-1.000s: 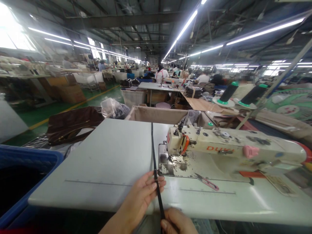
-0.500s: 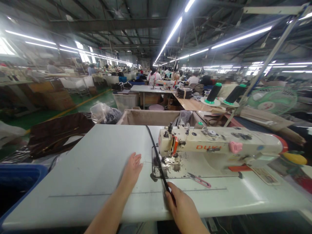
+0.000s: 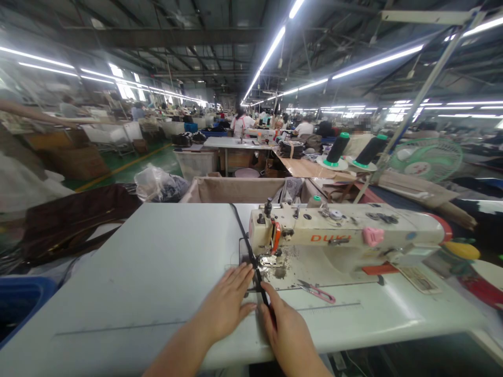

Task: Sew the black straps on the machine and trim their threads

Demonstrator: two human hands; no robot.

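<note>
A narrow black strip (image 3: 240,225) runs from the back edge of the white table, past the needle area of a cream sewing machine (image 3: 353,256), toward me. My left hand (image 3: 223,303) lies flat with fingers stretched, its fingertips on the strip just in front of the presser foot (image 3: 270,261). Closer to me, my right hand (image 3: 288,330) pinches the strip between thumb and fingers. The strip's near end is hidden by that hand. Thread snips with pink handles (image 3: 319,293) lie on the table to the right of both hands.
A blue bin (image 3: 29,298) stands at the left, beside dark brown material (image 3: 74,220). Behind the table is a fabric-lined bin (image 3: 239,189). Two black thread cones (image 3: 337,149) and a green fan (image 3: 424,157) are at the back right. A person's arm (image 3: 35,111) reaches in at far left.
My left hand has moved right and toward me, from the bare table onto the strip. My right hand still grips the strip. The view has shifted slightly, and an arm has appeared at far left.
</note>
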